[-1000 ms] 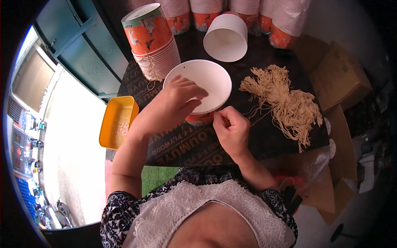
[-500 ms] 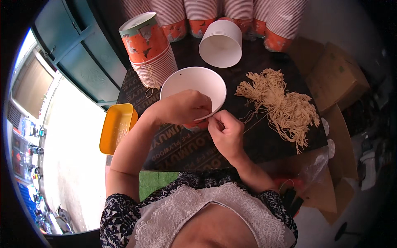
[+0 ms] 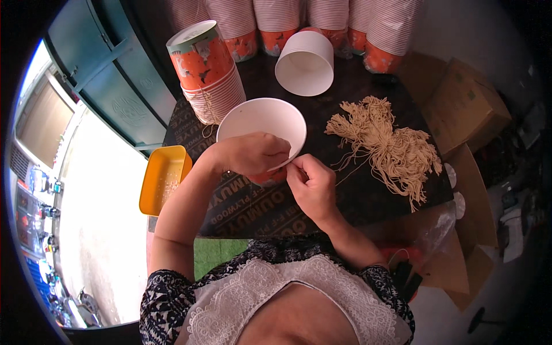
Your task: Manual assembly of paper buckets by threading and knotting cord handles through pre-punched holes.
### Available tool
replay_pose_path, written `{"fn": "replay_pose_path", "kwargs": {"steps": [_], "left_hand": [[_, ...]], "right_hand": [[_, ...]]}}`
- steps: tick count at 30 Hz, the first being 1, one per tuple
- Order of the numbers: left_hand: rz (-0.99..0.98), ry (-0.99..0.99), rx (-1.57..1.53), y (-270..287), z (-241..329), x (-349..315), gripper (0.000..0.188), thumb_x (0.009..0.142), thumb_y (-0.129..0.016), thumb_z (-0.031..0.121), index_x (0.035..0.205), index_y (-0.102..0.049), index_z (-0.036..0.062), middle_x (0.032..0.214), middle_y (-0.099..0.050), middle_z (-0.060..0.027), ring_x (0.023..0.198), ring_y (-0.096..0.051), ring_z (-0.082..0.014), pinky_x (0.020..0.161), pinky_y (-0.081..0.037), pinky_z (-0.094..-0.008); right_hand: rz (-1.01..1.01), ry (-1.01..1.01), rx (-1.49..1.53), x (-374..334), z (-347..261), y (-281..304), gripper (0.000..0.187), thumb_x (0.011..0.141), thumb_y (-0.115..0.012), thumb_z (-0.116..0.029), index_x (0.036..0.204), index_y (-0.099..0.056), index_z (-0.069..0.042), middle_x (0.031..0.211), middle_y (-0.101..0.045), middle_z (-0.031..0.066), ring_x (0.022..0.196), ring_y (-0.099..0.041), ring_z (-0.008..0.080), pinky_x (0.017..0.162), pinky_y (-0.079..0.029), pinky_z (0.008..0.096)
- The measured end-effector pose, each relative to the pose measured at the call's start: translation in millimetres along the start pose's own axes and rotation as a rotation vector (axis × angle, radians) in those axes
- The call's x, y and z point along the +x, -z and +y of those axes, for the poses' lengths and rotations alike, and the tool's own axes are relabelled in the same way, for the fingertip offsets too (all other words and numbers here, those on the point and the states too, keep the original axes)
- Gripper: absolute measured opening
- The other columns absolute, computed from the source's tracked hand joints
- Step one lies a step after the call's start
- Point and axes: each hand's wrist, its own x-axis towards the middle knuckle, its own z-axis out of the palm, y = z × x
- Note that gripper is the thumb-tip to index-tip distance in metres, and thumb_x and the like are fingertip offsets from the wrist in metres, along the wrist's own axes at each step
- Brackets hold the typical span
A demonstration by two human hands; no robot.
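The white-lined bucket (image 3: 267, 119) is seen in the head view on the dark, printed surface (image 3: 241, 215), in front of the person, mouth up, with a strip of its orange outer wall showing below the near rim. Its near rim is met by both hands. The left hand (image 3: 253, 154) is laid over the rim from the left, its fingers bent down into the mouth; the fingertips are hidden, so how far they are closed and whether anything is gripped cannot be told. The right hand (image 3: 315, 183) is placed just outside the rim at the near right, its fingers curled in and its thumb and forefinger brought together against the edge; what may be pinched there is too small to be made out. A thin strand (image 3: 352, 172) is stretched between the cord bundle (image 3: 391, 149), which is spread on the surface to the right, and the area beside the right hand. Behind the bucket, a second bucket (image 3: 305, 68) is tipped on its side, its white inside turned toward the person. To the left, an upside-down bucket stack (image 3: 207, 69) is hung with loose cord, and nearer the person a yellow tray (image 3: 150, 179) is placed, with small pale bits in it. Tall stacks (image 3: 279, 20) of similar buckets are lined up along the back.
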Motion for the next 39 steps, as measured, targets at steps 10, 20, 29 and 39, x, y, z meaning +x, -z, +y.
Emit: {"fn": "replay_pose_path", "kwargs": {"steps": [10,20,29,39], "left_hand": [[0.277,0.031,0.074,-5.3,9.8,-9.9,0.024,0.088,-0.053,0.020,0.077,-0.060,-0.0002,0.072,-0.061,-0.0190,0.069,-0.060,-0.0356,0.065,-0.045,-0.0433],[0.402,0.104,-0.018,-11.5,31.1,-21.3,0.017,0.087,-0.055,0.012,0.079,-0.058,-0.0027,0.073,-0.062,-0.0221,0.072,-0.061,-0.0387,0.064,-0.047,-0.0443],[0.330,0.339,0.055,-70.7,-21.5,17.5,0.019,0.089,-0.055,0.016,0.085,-0.057,-0.0022,0.077,-0.060,-0.0243,0.079,-0.061,-0.0405,0.069,-0.047,-0.0466],[0.280,0.453,0.174,-88.7,-81.7,62.5,0.019,0.080,-0.056,0.012,0.083,-0.069,-0.0015,0.081,-0.066,-0.0248,0.078,-0.066,-0.0379,0.068,-0.051,-0.0461]], "right_hand": [[-0.096,0.122,-0.062,12.5,-9.8,21.0,0.032,0.085,-0.064,-0.001,0.116,-0.055,-0.002,0.067,-0.058,0.0089,0.055,-0.059,0.0169,0.051,-0.046,0.0289],[-0.389,0.648,-0.464,47.6,15.9,30.5,0.013,0.084,-0.063,-0.013,0.082,-0.054,-0.005,0.066,-0.058,0.0101,0.058,-0.064,0.0269,0.048,-0.050,0.0363],[-0.552,0.485,-0.458,44.3,103.4,1.6,0.011,0.084,-0.056,-0.009,0.091,-0.053,-0.002,0.069,-0.062,0.0187,0.065,-0.063,0.0376,0.053,-0.050,0.0454],[-0.590,0.248,-0.560,15.7,78.8,2.6,0.018,0.084,-0.053,-0.009,0.098,-0.047,0.000,0.069,-0.063,0.0190,0.063,-0.064,0.0365,0.053,-0.050,0.0458]]}}
